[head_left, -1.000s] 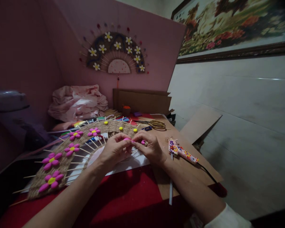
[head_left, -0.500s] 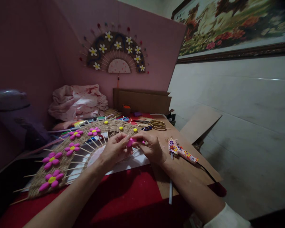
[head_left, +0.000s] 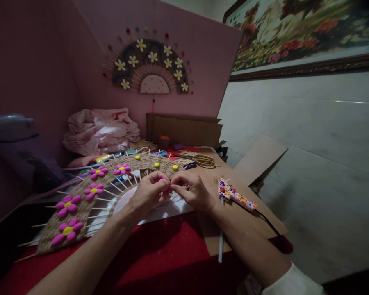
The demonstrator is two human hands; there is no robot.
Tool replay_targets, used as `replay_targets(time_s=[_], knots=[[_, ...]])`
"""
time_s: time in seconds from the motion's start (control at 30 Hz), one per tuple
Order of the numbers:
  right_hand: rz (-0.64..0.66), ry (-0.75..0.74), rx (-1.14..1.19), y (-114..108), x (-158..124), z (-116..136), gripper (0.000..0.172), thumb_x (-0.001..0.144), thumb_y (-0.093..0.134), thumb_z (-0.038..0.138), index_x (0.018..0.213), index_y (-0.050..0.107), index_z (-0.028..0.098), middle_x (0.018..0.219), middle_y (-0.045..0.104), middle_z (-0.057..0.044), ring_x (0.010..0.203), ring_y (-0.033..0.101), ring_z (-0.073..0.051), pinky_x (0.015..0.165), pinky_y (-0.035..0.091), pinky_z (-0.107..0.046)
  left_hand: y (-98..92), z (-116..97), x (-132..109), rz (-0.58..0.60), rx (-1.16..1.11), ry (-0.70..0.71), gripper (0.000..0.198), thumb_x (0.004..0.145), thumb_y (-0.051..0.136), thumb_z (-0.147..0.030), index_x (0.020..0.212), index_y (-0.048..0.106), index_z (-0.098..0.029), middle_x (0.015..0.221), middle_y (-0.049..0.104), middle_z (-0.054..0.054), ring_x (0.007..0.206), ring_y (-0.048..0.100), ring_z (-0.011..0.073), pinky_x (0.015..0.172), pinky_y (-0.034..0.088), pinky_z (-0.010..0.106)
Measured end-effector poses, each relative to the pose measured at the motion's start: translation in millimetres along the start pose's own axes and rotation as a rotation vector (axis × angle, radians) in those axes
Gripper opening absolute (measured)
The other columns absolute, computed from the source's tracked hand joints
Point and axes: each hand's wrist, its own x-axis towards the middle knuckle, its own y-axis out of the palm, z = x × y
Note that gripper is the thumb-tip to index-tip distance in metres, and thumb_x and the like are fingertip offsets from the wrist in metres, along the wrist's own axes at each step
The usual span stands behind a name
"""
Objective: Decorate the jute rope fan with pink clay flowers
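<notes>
My left hand (head_left: pixel 152 190) is closed around a lump of pink modelling clay (head_left: pixel 163 180), only a little of which shows above the fingers. Close against it, my right hand (head_left: pixel 193 190) has its thumb and fingertips pinched together; whatever is between them is hidden. Both hands are over the inner edge of a half-ring fan of woven twine (head_left: pixel 110 168) with thin sticks through it. Pink flowers with yellow centres, such as one low on the left (head_left: pixel 68 230), lie on the fan. Several bare yellow discs (head_left: pixel 156 165) sit along its top.
A glue gun in flowered cloth (head_left: pixel 236 196) rests on brown board to the right, a clear glue stick (head_left: pixel 220 246) poking out. Scissors (head_left: pixel 203 160) and a blue clip (head_left: pixel 190 166) lie behind the hands. Bundled cloth (head_left: pixel 103 131) is at the back; a finished fan (head_left: pixel 153 61) hangs above.
The pink clay, in plain sight between both hands before, is now mostly covered by my left fingers. My right fingertips have closed into a pinch beside it.
</notes>
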Motion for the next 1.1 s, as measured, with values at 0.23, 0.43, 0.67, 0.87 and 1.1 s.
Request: replay_targets(time_s=[0.23,0.43,0.67,0.87,1.1], knots=[[0.127,0.364,0.700,-0.3,2.8,0.3,0.018,0.072,0.071,0.034,0.076,0.065,0.017,0.064,0.060,0.003,0.048,0.052,-0.007,0.045,0.045,-0.020,-3.6,-4.9,2.6,-0.083,-0.118,0.075,0.019,0.061,0.066,-0.013,0.080,0.063,-0.015,0.058,0.058,-0.001,0.050,0.051,0.0078,0.051,0.044,0.020],[-0.036,0.321,0.641,0.8,5.6,-4.2,0.015,0.070,0.073,0.030,0.076,0.066,0.018,0.061,0.058,0.004,0.048,0.051,-0.006,0.045,0.043,-0.019,-0.5,-3.6,-3.0,-0.029,0.041,0.014,0.023,0.069,0.071,-0.032,0.063,0.059,-0.014,0.049,0.046,-0.004,0.040,0.037,0.0036,0.042,0.034,0.018],[-0.082,0.274,0.537,7.3,0.5,-3.9,0.019,0.069,0.074,0.031,0.073,0.060,0.019,0.061,0.056,0.004,0.047,0.049,-0.007,0.044,0.040,-0.020,-4.7,-0.4,-1.7,0.067,0.103,0.027,0.029,0.067,0.074,-0.036,0.062,0.056,-0.015,0.047,0.046,-0.005,0.037,0.034,0.0024,0.039,0.025,0.017],[-0.180,0.057,0.180,1.9,-0.5,-5.9,0.012,0.075,0.069,0.026,0.072,0.061,0.018,0.070,0.056,0.001,0.065,0.053,-0.011,0.059,0.044,-0.024,-7.6,1.5,-0.1,0.161,0.155,0.018,0.026,0.072,0.070,-0.037,0.067,0.058,-0.014,0.053,0.051,-0.003,0.039,0.037,0.0027,0.039,0.023,0.017],[-0.164,-0.019,0.129,2.9,-0.9,-0.8,0.015,0.077,0.068,0.024,0.092,0.066,0.020,0.076,0.060,-0.001,0.069,0.056,-0.013,0.060,0.044,-0.025,-3.0,-1.9,-2.7,0.071,0.122,0.019,0.031,0.067,0.074,-0.038,0.064,0.055,-0.014,0.049,0.047,-0.006,0.036,0.033,0.0015,0.041,0.029,0.017]])
